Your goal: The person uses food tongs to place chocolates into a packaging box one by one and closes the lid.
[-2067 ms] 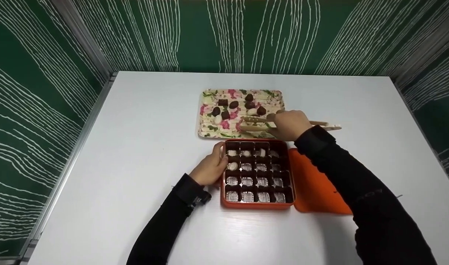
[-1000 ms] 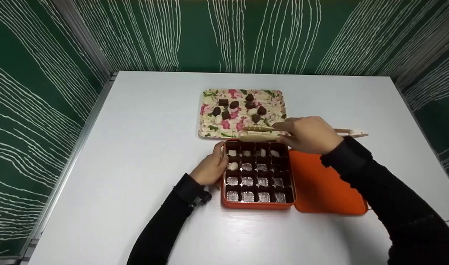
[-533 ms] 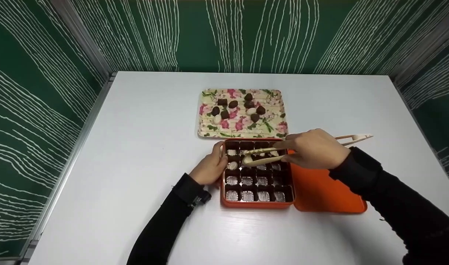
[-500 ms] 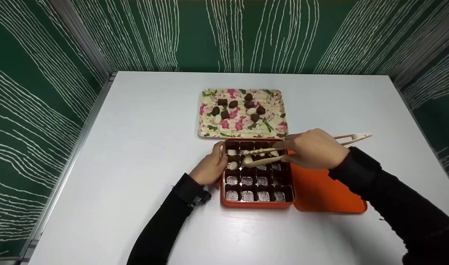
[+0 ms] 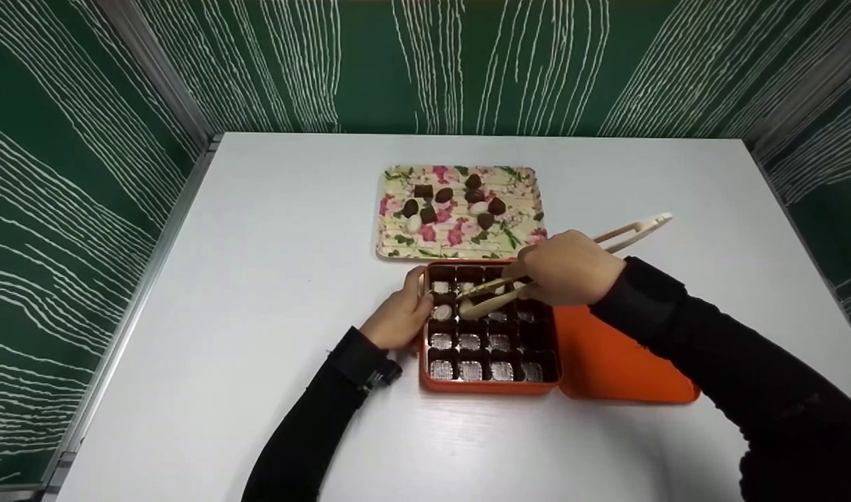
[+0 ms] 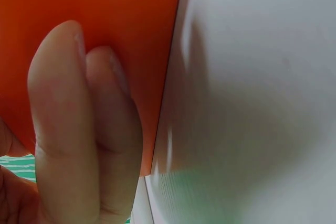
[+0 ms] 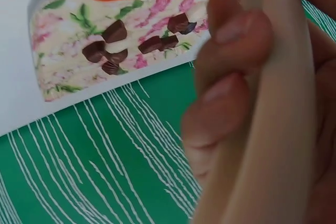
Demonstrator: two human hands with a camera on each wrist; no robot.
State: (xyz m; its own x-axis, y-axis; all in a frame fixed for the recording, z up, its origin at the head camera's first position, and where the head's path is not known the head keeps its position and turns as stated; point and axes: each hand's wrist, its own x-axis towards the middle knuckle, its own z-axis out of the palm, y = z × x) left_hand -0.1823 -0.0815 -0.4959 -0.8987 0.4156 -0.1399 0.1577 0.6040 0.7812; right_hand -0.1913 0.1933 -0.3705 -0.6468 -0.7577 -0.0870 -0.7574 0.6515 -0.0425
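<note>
My left hand point(image 5: 398, 317) grips the left side of an orange chocolate box point(image 5: 491, 387), thumb at the rim. In the left wrist view its straight fingers point(image 6: 63, 108) lie along the outer wall. My right hand point(image 5: 568, 268) holds wooden tongs point(image 5: 495, 301), their tips over the second compartment of the box's second row. I cannot tell whether a chocolate is between those tips. Pale chocolates sit in the far row, partly hidden by the tongs and hand, and one white chocolate point(image 5: 442, 312) lies in the second row's leftmost compartment.
Behind the box lies a floral tray point(image 5: 397, 249) bearing several dark chocolates point(image 5: 486, 221) and a couple of white ones point(image 5: 414, 224). An orange lid point(image 5: 620, 362) rests against the box's right side, under the right forearm. Green walls with white lines surround the white table point(image 5: 293, 209).
The tongs have come from the tray's front edge toward me, over the box, with my right hand. Most recently their handle end has swung away from me. The left hand stays on the box.
</note>
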